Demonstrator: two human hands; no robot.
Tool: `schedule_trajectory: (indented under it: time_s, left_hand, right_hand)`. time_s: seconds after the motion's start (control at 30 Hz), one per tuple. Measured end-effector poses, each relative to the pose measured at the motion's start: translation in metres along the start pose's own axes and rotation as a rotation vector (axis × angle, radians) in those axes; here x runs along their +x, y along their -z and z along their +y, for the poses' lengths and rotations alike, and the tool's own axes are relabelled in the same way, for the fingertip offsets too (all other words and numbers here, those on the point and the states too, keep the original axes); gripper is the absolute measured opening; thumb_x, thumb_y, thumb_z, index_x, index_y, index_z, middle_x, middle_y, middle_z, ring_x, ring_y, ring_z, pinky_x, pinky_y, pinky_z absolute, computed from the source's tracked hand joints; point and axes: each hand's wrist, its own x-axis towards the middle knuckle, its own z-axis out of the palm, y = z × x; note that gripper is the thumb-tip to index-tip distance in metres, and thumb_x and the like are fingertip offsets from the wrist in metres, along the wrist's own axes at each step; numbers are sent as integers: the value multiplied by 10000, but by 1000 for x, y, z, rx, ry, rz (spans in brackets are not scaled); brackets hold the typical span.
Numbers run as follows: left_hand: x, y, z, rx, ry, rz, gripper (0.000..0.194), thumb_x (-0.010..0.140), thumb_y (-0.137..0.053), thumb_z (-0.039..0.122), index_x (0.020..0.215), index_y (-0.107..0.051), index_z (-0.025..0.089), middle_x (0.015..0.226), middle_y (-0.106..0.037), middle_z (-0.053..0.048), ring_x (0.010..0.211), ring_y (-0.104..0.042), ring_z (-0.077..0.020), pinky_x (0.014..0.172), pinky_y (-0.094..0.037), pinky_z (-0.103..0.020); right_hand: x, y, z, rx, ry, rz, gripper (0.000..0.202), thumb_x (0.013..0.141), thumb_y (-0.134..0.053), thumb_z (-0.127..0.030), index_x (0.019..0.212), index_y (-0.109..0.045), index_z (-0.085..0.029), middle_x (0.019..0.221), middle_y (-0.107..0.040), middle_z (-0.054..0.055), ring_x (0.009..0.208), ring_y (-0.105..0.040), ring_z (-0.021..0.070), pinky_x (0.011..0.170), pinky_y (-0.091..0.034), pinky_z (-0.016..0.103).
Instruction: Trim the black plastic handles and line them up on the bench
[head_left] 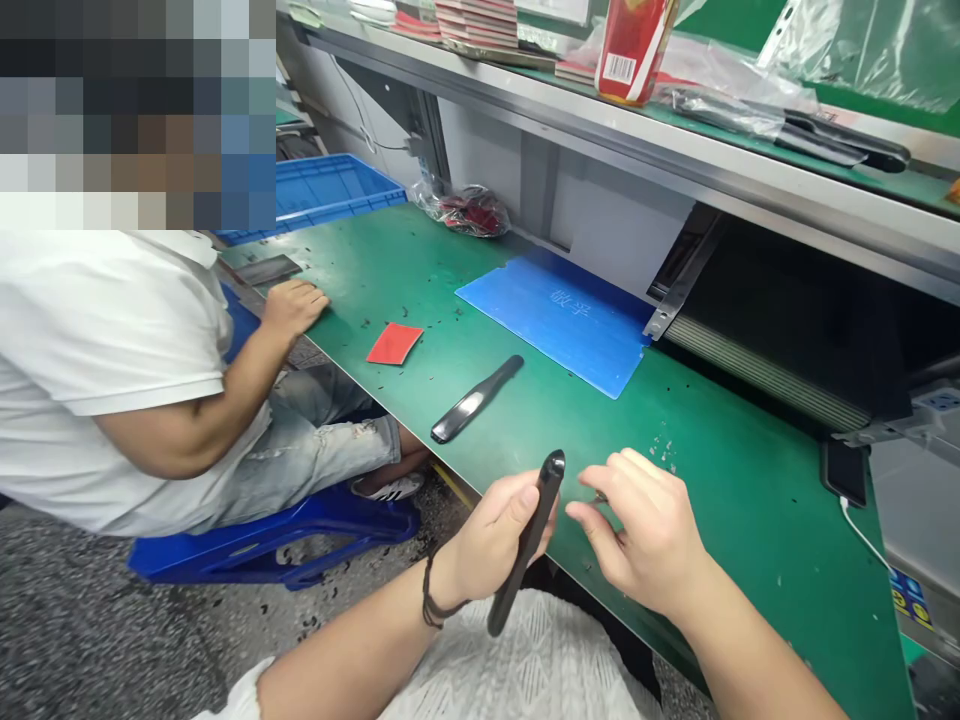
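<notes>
My left hand [495, 535] is wrapped round a long black glossy piece [529, 540], held tilted above the table's front edge. Just to its right is my right hand [645, 525], raised over the table, its thumb and index finger curled towards each other with a gap at the tips. A small dark thing shows behind the index finger, too small to name. A second black piece [477, 400] of similar shape lies on the green table [720, 560], beyond my left hand. Further left lies a red square [395, 343].
On the left a person in a white shirt [112, 330] sits on a blue stool [277, 540], one hand on the table edge. A blue sheet [559, 318] lies near the back. A shelf [600, 140] overhangs the rear. A phone [844, 472] with a cable is at right.
</notes>
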Motion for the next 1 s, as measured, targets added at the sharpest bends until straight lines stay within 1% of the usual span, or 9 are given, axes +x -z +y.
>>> schedule_trajectory:
  time_s: [0.1, 0.13, 0.2, 0.37, 0.47, 0.57, 0.63, 0.83, 1.0]
  left_hand:
    - [-1, -3, 2, 176, -90, 17, 553, 1078, -360, 609, 748, -475, 181, 670, -404, 17, 593, -358, -118, 561, -302, -273]
    - [-1, -4, 3, 217, -112, 17, 564, 1079, -358, 610, 731, -469, 179, 677, -410, 11, 612, -360, -122, 577, -304, -278]
    - [-2, -5, 4, 247, -124, 17, 572, 1080, -347, 615, 729, -464, 179, 677, -398, 13, 616, -346, -122, 587, -295, -285]
    - [-3, -8, 7, 254, -122, 36, 560, 1087, -340, 602, 732, -452, 185, 663, -386, 20, 612, -331, -122, 593, -273, -296]
    - [-2, -10, 7, 228, -120, 43, 557, 1086, -333, 610, 746, -460, 187, 670, -403, 18, 617, -336, -125, 598, -290, -294]
    - [0, -13, 6, 185, -82, 62, 554, 1088, -323, 608, 756, -467, 189, 664, -401, 22, 617, -338, -126, 598, -297, -290]
    - [2, -15, 6, 150, -52, 80, 551, 1090, -327, 601, 748, -461, 189, 660, -394, 23, 619, -333, -126, 598, -298, -288]
    - [14, -17, 12, 104, -29, 222, 586, 1042, -431, 659, 700, -447, 184, 677, -378, 25, 628, -300, -118, 576, -291, -277]
    - [21, -19, 15, 23, 11, 313, 624, 1001, -458, 723, 675, -453, 191, 600, -340, 50, 540, -275, -98, 504, -250, -267]
  right_hand:
    - [5, 3, 2, -68, -31, -10, 441, 1057, -522, -551, 834, -593, -177, 685, -463, -8, 639, -349, 144, 590, -229, 307]
    - [7, 4, 2, -87, -45, -10, 502, 1049, -500, -611, 800, -580, -182, 676, -465, -9, 633, -353, 141, 587, -223, 309]
    - [12, 5, 0, -114, -66, -11, 561, 1039, -477, -659, 742, -546, -189, 656, -459, -13, 622, -353, 135, 579, -210, 308]
    - [19, 7, -4, -190, -29, -14, 580, 1058, -476, -614, 659, -453, -194, 622, -398, -26, 614, -291, 129, 569, -176, 299]
    - [18, 4, -4, -268, 2, 37, 566, 1074, -471, -570, 653, -458, -193, 629, -392, -19, 625, -265, 140, 577, -169, 304]
    - [15, -3, -5, -352, 14, 102, 569, 1093, -428, -550, 649, -472, -196, 630, -388, -8, 639, -256, 156, 587, -170, 315]
    - [12, -7, -5, -386, 15, 117, 579, 1103, -395, -545, 648, -480, -197, 633, -395, -2, 646, -264, 163, 593, -172, 323]
    - [1, -20, -11, -353, 6, 79, 640, 1101, -307, -611, 647, -496, -201, 632, -406, 6, 648, -278, 173, 605, -188, 333]
    - [-10, -27, -14, -325, 4, 24, 686, 1083, -247, -671, 677, -538, -201, 648, -441, 21, 664, -309, 181, 616, -198, 342]
